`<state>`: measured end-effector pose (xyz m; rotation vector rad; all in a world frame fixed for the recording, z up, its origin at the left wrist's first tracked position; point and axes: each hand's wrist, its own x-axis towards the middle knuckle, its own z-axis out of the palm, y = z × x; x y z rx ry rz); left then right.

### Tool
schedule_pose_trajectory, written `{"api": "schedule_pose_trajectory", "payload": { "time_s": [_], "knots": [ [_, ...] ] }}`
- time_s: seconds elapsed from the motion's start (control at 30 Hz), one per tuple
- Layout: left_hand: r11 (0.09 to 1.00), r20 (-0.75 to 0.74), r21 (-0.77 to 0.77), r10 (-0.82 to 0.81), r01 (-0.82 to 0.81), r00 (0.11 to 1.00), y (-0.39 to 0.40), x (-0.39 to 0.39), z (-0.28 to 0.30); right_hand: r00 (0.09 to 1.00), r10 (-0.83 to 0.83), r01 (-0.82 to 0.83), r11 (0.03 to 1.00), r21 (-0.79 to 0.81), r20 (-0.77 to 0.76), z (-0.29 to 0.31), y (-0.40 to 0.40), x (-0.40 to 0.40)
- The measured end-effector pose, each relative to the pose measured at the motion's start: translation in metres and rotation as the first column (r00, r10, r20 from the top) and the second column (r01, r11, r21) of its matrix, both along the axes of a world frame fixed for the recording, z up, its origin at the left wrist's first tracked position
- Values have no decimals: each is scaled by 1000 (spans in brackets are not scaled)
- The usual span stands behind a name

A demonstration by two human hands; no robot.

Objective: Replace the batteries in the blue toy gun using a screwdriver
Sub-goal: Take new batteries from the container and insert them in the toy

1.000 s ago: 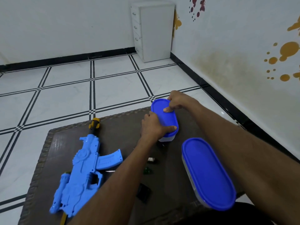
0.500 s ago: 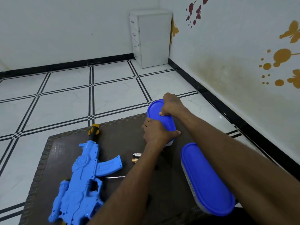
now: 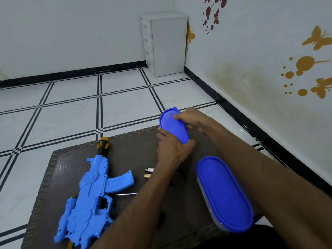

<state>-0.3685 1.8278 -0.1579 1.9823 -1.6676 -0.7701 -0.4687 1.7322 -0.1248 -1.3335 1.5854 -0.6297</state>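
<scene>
A blue toy gun (image 3: 89, 198) lies on the dark brown table (image 3: 136, 151), its yellow muzzle pointing away from me. Two batteries (image 3: 149, 172) rest to its right, partly behind my left forearm. A thin screwdriver shaft (image 3: 125, 194) shows beside the gun's grip. At the table's far edge, a small container with a blue lid (image 3: 172, 124) is tilted up. My left hand (image 3: 172, 150) grips its near end and my right hand (image 3: 190, 119) holds its far end. The container's body is hidden by my hands.
A larger oval container with a blue lid (image 3: 224, 193) stands at the table's right edge under my right forearm. A white drawer cabinet (image 3: 165, 44) stands in the room's corner. Tiled floor surrounds the table; a wall runs along the right.
Both hands have tilted the small container's lid up and towards the left. The two batteries have come into view beside my left forearm as the view shifted.
</scene>
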Motion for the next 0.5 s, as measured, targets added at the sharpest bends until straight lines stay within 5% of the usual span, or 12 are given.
{"api": "schedule_pose_trajectory", "payload": {
  "time_s": [0.3, 0.5],
  "knots": [
    [994, -15, -63, -87, 86, 996, 8, -3, 2, 913, -251, 230, 968, 102, 322, -18, 31, -17],
    [964, -333, -246, 13, -100, 943, 11, 24, 11, 996, 43, -47, 998, -45, -72, -22, 36, -18]
  ]
}}
